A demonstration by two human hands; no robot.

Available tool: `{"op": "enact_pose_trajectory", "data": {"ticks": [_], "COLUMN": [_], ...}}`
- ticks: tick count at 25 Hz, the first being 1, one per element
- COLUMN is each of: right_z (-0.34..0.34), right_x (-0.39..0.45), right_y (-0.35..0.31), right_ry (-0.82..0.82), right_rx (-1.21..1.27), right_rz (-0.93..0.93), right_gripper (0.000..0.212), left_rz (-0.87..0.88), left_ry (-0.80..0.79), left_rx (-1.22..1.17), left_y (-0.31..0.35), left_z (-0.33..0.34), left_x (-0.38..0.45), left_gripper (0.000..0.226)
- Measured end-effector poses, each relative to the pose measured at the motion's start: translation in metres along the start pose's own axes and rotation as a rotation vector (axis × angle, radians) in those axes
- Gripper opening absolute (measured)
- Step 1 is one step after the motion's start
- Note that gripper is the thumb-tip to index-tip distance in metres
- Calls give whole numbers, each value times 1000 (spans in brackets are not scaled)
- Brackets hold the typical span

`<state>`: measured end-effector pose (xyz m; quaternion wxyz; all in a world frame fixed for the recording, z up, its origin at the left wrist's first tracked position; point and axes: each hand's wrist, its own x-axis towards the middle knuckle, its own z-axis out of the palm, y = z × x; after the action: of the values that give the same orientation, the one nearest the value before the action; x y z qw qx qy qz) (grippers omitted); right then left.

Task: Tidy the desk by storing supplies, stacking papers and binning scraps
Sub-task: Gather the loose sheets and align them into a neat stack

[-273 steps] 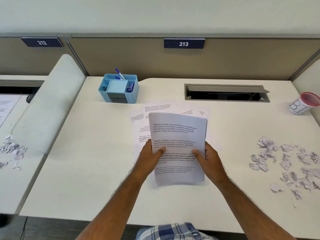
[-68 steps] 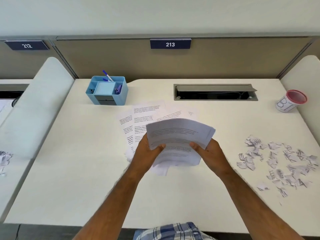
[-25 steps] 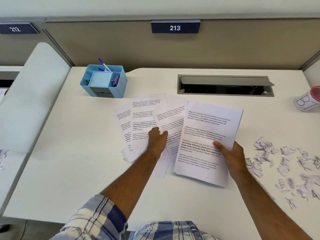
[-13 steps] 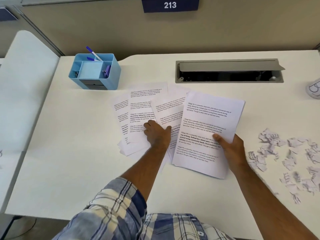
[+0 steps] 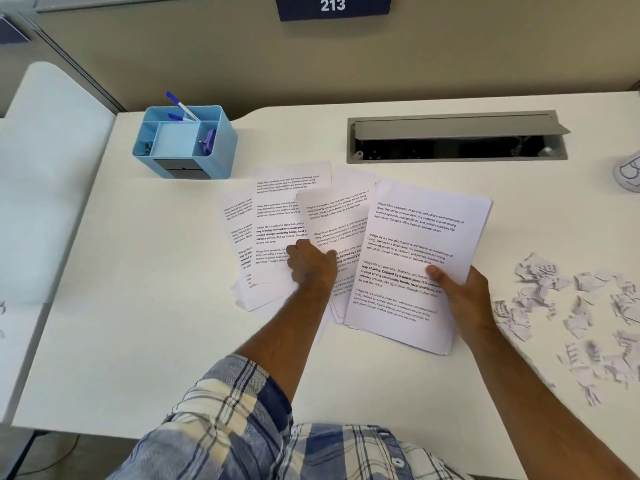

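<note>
My right hand [image 5: 464, 299] grips the gathered stack [image 5: 415, 265] at its near right edge, thumb curled over the top sheet, fingers hidden beneath; the stack lies tilted, its near end low over the bench [image 5: 138, 306]. My left hand [image 5: 311, 265] rests knuckles-up on the loose sheets [image 5: 287, 216] just left of the stack, fingers bent down onto the paper and thumb against the edge of one overlapping sheet; whether it pinches that sheet or only presses it I cannot tell. The loose sheets lie fanned and overlapping at mid-bench, one tucked partly under the stack.

Far left of the sheets stands the blue organiser [image 5: 185, 143], holding pens [image 5: 180, 105] and small clips. Right of the stack, well apart from the sheets, lie the scraps [image 5: 571, 306], torn and scattered. At the far right edge a cup [image 5: 628, 171] shows only in part. A cable hatch [image 5: 457, 136] is open at the far side.

Step in hand, as I judge it: stacking papers, partly done. The next move calls for my left hand to slide or lift one loose sheet clear of its neighbours and lay it square on the stack. The scraps are not yet binned.
</note>
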<state>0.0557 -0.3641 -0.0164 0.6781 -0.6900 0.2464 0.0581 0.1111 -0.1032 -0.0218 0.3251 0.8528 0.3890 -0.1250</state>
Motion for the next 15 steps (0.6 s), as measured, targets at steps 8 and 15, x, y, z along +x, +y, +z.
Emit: {"op": "enact_pose_trajectory", "data": {"ticks": [8, 15], "right_z": [-7, -10], "right_x": [-2, -7], "right_y": [0, -5], "right_ry": [20, 27], "right_rx": [-3, -1], "right_rz": [-6, -17], "right_gripper": [33, 31], "left_rz": [133, 232], "left_ry": [-90, -85], "left_rx": [-57, -369], "left_y": [-2, -12], "left_z": [-5, -45], "left_x": [-3, -14], "left_gripper": [15, 28]}}
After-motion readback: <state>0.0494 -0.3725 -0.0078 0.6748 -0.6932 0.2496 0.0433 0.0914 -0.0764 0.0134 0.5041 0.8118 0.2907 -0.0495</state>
